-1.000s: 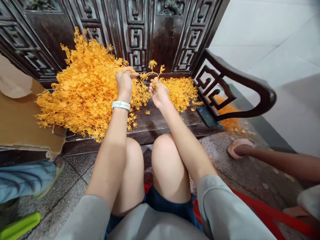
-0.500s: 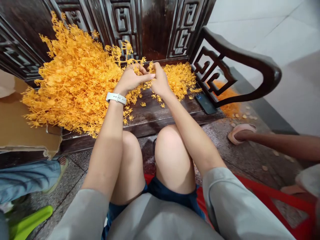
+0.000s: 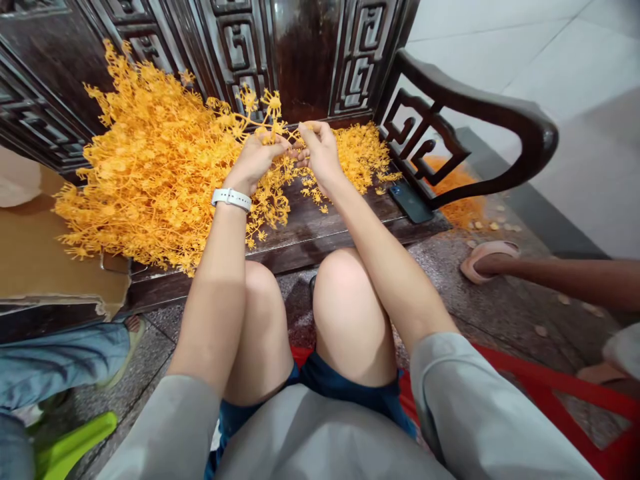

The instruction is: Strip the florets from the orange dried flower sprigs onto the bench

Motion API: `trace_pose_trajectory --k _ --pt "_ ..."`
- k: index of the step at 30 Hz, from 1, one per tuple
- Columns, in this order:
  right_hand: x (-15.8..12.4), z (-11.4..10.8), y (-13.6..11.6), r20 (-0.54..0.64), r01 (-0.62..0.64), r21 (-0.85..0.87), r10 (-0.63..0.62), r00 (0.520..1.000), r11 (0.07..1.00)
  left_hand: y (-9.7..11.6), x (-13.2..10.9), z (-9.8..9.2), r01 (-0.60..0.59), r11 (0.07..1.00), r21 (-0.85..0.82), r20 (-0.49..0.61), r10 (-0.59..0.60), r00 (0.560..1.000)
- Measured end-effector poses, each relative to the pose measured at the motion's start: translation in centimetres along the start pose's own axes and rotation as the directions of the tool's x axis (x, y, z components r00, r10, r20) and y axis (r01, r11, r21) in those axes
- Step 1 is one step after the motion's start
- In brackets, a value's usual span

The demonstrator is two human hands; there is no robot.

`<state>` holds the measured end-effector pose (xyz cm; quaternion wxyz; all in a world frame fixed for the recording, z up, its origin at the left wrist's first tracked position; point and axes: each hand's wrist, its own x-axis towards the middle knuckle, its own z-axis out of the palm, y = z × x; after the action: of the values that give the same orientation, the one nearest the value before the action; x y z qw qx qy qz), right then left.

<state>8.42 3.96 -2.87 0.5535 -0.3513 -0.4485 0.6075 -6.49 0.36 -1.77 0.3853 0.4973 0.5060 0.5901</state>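
Observation:
My left hand (image 3: 257,160), with a pale watch on its wrist, is closed on a branched orange plastic sprig (image 3: 273,103) with small spiky flower-like tips. Close beside it, my right hand (image 3: 321,152) has its thumb and fingers pinched together at the sprig's right end. Whether a piece sits in that pinch is too small to tell. A tall tangled heap of similar orange sprigs (image 3: 155,167) lies on the dark wooden bench (image 3: 325,217) to the left. Behind and right of my right hand spreads a lower pile of loose orange pieces (image 3: 363,153).
A phone (image 3: 410,203) lies by the carved armrest (image 3: 520,127). Cardboard (image 3: 60,260) stands at the left. More orange pieces (image 3: 460,200) are on the floor beyond the armrest. Other people's legs show at left and right, near a red plastic stool (image 3: 550,380).
My hands have drawn slightly apart, and the right fingers have shifted along the sprig. More of the sprig's tips now stand up above my left hand. The view has shifted a little.

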Motion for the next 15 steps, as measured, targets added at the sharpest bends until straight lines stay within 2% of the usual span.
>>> trace_pose_trajectory --k 4,6,9,12,15 --pt "0.0 -0.2 0.0 -0.004 0.015 0.004 -0.015 1.0 1.0 0.4 -0.6 0.8 0.04 0.996 -0.086 0.116 -0.03 0.993" --pt "-0.1 -0.1 -0.1 -0.005 0.01 0.008 -0.01 1.0 1.0 0.4 -0.5 1.4 -0.008 0.991 -0.132 0.106 0.022 0.994" --pt "-0.2 0.2 -0.4 -0.031 -0.041 0.053 0.042 0.999 0.998 -0.1 -0.1 2.1 -0.054 0.99 -0.13 0.017 0.057 0.998" --pt "-0.3 0.3 -0.5 -0.06 -0.081 0.107 0.088 0.994 0.991 -0.5 0.2 2.6 -0.015 0.991 -0.133 0.016 0.018 1.0" --pt "-0.5 0.0 -0.5 -0.043 -0.036 0.105 0.041 0.998 0.994 -0.6 0.0 2.7 0.039 0.987 -0.153 0.063 -0.03 0.998"
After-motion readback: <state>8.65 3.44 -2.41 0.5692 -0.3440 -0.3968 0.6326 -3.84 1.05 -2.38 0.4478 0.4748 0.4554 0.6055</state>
